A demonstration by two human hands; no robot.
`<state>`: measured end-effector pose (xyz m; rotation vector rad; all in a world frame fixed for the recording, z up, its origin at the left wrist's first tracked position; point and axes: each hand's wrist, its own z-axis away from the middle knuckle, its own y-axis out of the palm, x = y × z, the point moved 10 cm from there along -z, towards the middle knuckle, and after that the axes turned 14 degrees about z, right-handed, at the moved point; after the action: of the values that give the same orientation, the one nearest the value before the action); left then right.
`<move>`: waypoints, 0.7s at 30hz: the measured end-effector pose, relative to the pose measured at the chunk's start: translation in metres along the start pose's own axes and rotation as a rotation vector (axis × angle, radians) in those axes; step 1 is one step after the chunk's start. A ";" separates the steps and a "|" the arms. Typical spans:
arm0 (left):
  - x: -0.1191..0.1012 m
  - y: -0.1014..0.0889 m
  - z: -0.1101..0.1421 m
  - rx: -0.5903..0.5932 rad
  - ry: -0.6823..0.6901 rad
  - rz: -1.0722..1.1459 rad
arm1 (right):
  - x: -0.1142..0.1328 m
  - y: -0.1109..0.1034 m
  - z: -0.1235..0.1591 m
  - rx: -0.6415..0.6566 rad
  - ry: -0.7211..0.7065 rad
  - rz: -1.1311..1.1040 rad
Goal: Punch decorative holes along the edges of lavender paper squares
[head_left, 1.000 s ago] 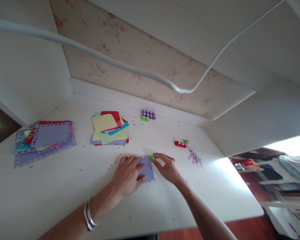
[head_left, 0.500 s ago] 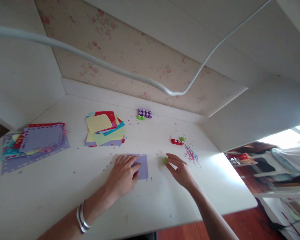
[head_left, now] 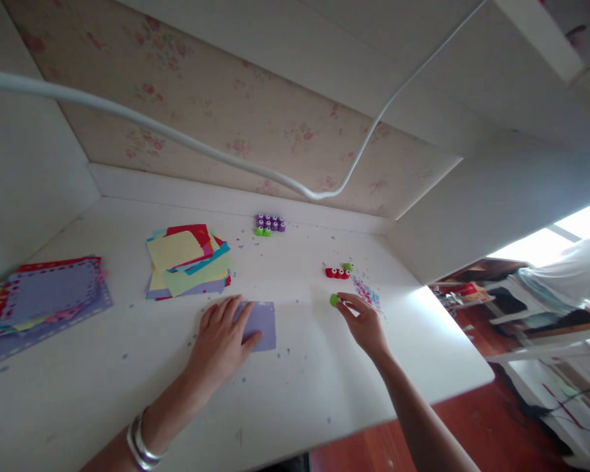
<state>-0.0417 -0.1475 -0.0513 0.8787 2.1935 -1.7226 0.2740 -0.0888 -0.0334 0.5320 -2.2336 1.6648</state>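
My left hand (head_left: 221, 347) lies with fingers spread over the left part of a purple sheet of paper (head_left: 263, 326) on the white desk. In the fingertips of my right hand (head_left: 364, 322) is a small green craft punch (head_left: 334, 300), held to the right of the sheet. Just beyond that hand stands a short row of red craft punches (head_left: 337, 273) with another green punch (head_left: 348, 267) behind its right end. A patch of pink and blue paper confetti (head_left: 368, 294) is partly behind my right hand.
At the back stand purple punches (head_left: 275, 221) in rows, with two green punches (head_left: 263, 231) in front. A stack of coloured paper (head_left: 187, 262) lies left of centre, and punched-edge sheets (head_left: 49, 295) lie farther left. A white cable (head_left: 255, 172) hangs across the view above.
My right hand has carried the green punch away from the purple sheet, toward the red punches. My left hand has slid a little left on the sheet. The view has shifted right.
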 end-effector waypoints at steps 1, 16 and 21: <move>0.002 0.001 -0.001 0.008 -0.007 0.014 | -0.005 -0.001 -0.001 0.001 0.019 -0.001; 0.011 0.002 -0.003 -0.016 -0.021 0.151 | -0.051 -0.018 -0.015 -0.070 0.238 -0.070; 0.011 0.001 -0.002 -0.031 -0.021 0.160 | -0.063 -0.037 -0.053 -0.078 0.240 0.040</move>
<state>-0.0499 -0.1419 -0.0571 0.9943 2.0695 -1.6121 0.3480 -0.0410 -0.0152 0.2538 -2.1352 1.5614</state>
